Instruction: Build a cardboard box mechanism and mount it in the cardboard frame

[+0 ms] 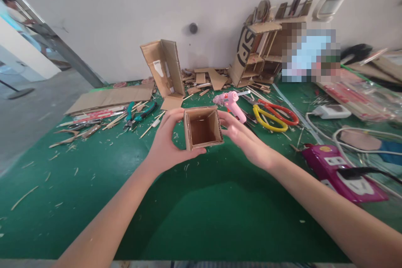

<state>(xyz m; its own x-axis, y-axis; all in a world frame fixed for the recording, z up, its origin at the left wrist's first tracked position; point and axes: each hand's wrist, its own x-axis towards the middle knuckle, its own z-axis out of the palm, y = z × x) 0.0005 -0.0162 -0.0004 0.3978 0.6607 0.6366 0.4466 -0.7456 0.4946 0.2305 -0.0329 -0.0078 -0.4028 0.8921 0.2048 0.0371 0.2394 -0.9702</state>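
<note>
A small open-topped cardboard box (pixel 203 147) is held above the green table, its hollow inside facing me. My left hand (pixel 168 142) grips its left side, with the thumb along the near bottom edge and the fingers behind the far wall. On the opposite side my right hand (pixel 243 138) is closed against the right wall, its fingertips partly hidden behind the box. Just beyond the right hand lies a pink hot glue gun (pixel 231 104) with a glue stick poking out of its back. Scissors with yellow and orange handles (pixel 270 119) lie to its right.
Green-handled pliers (pixel 138 115) and wood sticks lie at left beside a flat cardboard sheet (pixel 113 97). A folded cardboard piece (pixel 166 69) and a cardboard shelf (pixel 256 54) stand by the wall. At right sits a magenta power strip (pixel 342 173) with cables. Shavings litter the green table (pixel 201 217).
</note>
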